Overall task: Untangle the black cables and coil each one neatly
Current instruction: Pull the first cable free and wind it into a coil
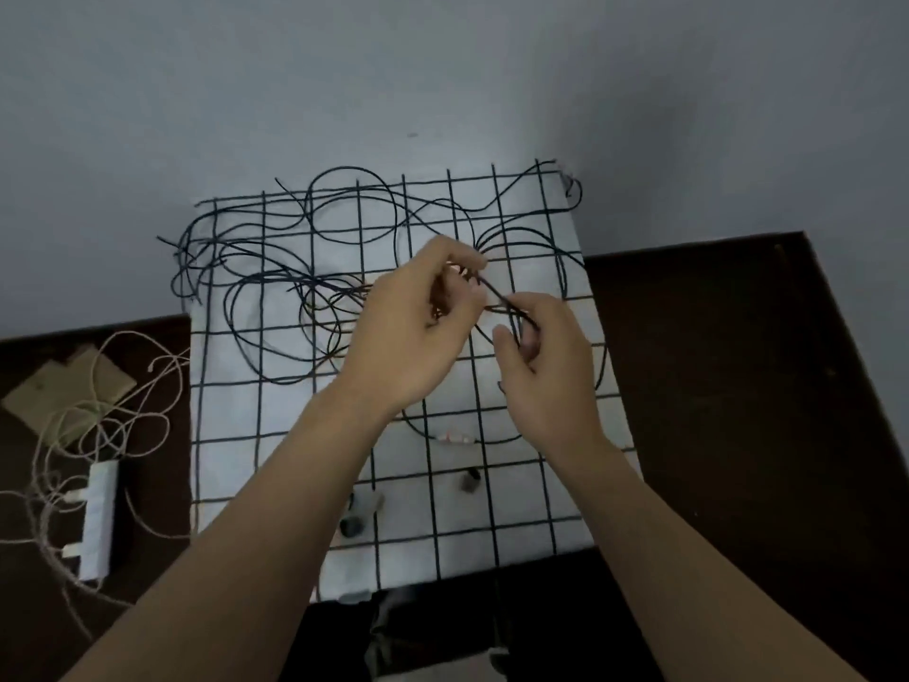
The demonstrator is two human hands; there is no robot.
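Both hands are closed on cable: left hand (418, 332) pinches a strand (497, 297) at its fingertips, and right hand (546, 371) has thumb and curled fingers round the same strand just beside it, with a short taut run between them above the mat. Rest of the black cables (339, 290) lie in loose overlapping loops across the far and left part of the white grid mat (231, 415), some spilling over its left edge; mat sits on a dark table (738, 386). Reads as the untangle phase, working one crossing loose near the middle of the mess; the crossing itself is hidden behind the fingers. No coil anywhere, so the task looks early. Next move probably needs one hand to anchor while the other feeds slack back through the loop; a hard pull would likely cinch it. Free ends show at the mat's far left, so tracing from there may be easier. Beige twine (98, 435), a white power strip (98, 519) and cardboard pieces (59, 391) sit on the table to the left, not part of this job.
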